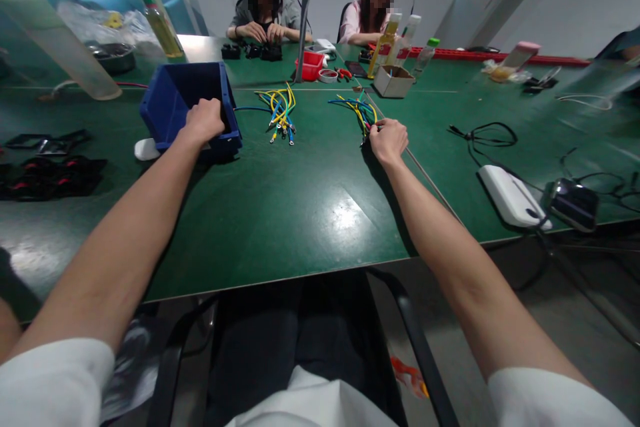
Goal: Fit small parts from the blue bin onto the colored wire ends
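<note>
My left hand reaches over the low front edge of a blue plastic bin, its fingertips hidden inside. What those fingers touch cannot be seen. My right hand is closed at the near end of a bunch of yellow, blue and green wires, which fans out away from it on the green table. Between both hands lies a second bunch of wires, with metal ring terminals at its near ends.
A grey post rises beyond the wires, beside a red container. A small cardboard box and bottles stand farther right. Black parts lie left; a white device with cables lies right. Two people sit opposite.
</note>
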A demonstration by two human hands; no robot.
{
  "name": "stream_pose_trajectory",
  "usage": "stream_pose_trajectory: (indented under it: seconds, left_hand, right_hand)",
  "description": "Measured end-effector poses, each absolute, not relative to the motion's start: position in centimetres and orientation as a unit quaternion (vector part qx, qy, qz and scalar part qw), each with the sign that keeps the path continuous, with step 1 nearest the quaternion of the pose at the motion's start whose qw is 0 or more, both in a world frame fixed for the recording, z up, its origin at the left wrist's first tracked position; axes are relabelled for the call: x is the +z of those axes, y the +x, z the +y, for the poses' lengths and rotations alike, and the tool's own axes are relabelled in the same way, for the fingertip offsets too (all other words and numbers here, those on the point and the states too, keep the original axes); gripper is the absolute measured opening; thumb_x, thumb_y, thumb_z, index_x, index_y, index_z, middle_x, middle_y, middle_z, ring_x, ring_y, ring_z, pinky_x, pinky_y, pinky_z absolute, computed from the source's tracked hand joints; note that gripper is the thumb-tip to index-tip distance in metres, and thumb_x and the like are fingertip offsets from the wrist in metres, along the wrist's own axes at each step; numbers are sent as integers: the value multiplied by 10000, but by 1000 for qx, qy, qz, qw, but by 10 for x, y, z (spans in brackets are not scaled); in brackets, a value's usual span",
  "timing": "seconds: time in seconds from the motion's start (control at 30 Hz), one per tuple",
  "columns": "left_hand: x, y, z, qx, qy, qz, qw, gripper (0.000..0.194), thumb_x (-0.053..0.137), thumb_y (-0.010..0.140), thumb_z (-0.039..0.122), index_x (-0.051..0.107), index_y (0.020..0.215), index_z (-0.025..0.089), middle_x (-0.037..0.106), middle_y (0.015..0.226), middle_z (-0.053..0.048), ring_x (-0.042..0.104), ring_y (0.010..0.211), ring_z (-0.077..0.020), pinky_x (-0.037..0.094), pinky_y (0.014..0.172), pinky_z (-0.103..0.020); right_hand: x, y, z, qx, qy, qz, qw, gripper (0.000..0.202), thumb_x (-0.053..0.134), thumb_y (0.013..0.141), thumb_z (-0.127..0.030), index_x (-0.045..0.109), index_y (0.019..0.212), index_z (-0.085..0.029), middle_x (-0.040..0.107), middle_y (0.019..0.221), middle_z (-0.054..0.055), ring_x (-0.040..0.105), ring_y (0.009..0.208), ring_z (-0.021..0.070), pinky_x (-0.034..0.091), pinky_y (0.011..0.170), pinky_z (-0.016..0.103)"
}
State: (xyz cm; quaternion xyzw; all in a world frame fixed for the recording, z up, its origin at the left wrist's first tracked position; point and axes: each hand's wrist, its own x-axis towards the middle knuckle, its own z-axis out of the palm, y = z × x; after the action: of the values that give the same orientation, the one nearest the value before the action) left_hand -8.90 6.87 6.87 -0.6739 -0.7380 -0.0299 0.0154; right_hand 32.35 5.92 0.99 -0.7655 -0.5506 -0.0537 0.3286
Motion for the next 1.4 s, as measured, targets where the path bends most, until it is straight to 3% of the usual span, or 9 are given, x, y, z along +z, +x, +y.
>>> stream_pose_trajectory:
  seconds: [0.27, 0.5, 0.63, 0.8, 1.07, 1.4]
  left_hand:
    - [69, -88, 67, -30, -681, -731, 42, 476, 512, 853, 161, 543, 1284, -39, 573, 1275, -299, 593, 1153, -391, 494, 955, -492]
    - [67, -89, 67, -36, -684, -728, 35, 469, 488, 873, 179, 531, 1296, -19, 577, 1283, -285, 597, 1145, -368, 489, 956, -481]
    - [65, -90, 68, -48, -680, -731, 30, 480, 507, 861, 229, 552, 1304, 50, 590, 1273, -254, 599, 1147, -383, 481, 956, -461]
    - [64, -92, 71, -62, -675, -735, 9, 539, 587, 816, 331, 566, 1302, 97, 596, 1255, -234, 580, 1156, -409, 465, 965, -472]
    - [63, -92, 73, -77, -679, -730, -13, 533, 590, 810, 327, 590, 1282, 82, 610, 1248, -247, 590, 1143, -416, 478, 948, -488]
    - [67, -90, 65, -76, -694, -716, -17, 437, 464, 888, 133, 552, 1293, -6, 593, 1281, -270, 592, 1199, -371, 483, 984, -444]
  right_hand:
    - [10, 323, 59, -88, -764, -532, 353, 321, 557, 888, -364, 685, 1077, -139, 678, 1033, 180, 623, 958, 298, 485, 857, 448]
    - [17, 309, 52, -92, -734, -555, 380, 295, 438, 869, -204, 621, 1096, -156, 681, 930, 118, 633, 883, 264, 474, 825, 409]
    - [16, 303, 50, -105, -717, -577, 377, 311, 430, 840, -178, 609, 1094, -159, 676, 922, 109, 629, 878, 257, 466, 806, 388]
    - [14, 298, 48, -133, -693, -617, 347, 313, 438, 837, -174, 615, 1095, -161, 682, 992, 125, 628, 909, 259, 457, 806, 372]
    - [15, 249, 40, -115, -657, -700, 257, 329, 422, 885, -180, 615, 1150, -168, 698, 1076, 145, 647, 934, 276, 448, 787, 362]
    - [13, 155, 61, -85, -604, -753, 247, 304, 389, 983, -303, 619, 1144, -188, 721, 917, 108, 660, 825, 238, 462, 752, 337]
